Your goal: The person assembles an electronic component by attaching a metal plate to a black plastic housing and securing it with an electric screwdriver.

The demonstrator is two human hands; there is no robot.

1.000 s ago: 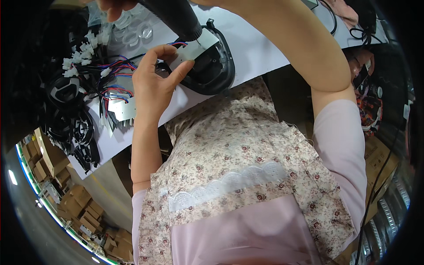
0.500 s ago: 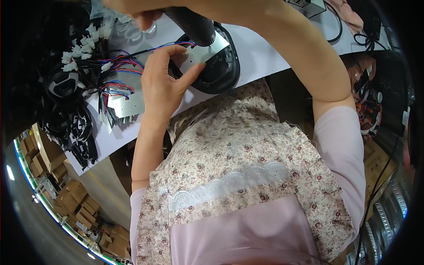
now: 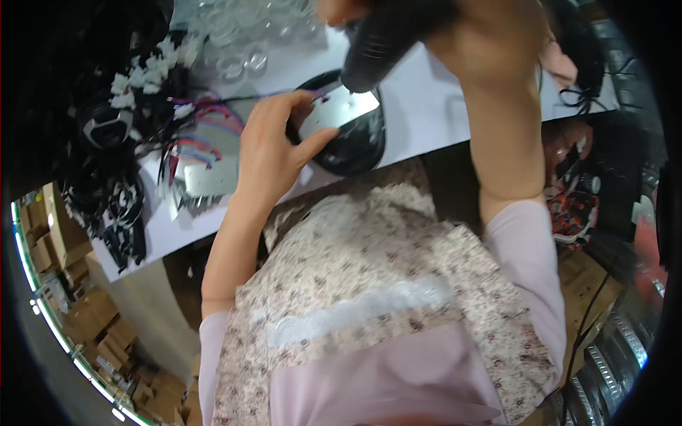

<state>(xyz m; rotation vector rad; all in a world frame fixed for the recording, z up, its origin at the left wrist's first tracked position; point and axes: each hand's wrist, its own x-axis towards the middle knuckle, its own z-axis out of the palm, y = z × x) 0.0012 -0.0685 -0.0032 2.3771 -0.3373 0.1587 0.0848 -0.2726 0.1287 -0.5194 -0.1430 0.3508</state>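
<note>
A silvery metal plate [image 3: 337, 110] with wires lies across a black oval plastic housing [image 3: 352, 153] on the table. My left hand [image 3: 273, 138] holds the plate at its left side, thumb on the near edge and the fingers on the far side. Above the plate, my right hand [image 3: 490, 39] is wrapped round a black electric screwdriver [image 3: 380, 50], whose nose points down at the plate's upper right part. Motion blur smears the right hand, and the tool's tip is hard to make out.
To the left lie wires with white connectors [image 3: 145, 74], more metal plates [image 3: 211, 179] and black plastic parts [image 3: 106, 131]. Clear plastic pieces [image 3: 241, 64] are at the back. A bin of small orange-and-black items [image 3: 574, 216] stands right, below the table's edge; cardboard boxes [image 3: 92, 312] fill the lower left.
My right hand and the screwdriver have shifted right, and the tool's nose now sits further right over the plate. My left hand keeps its hold. The whole view has shifted slightly.
</note>
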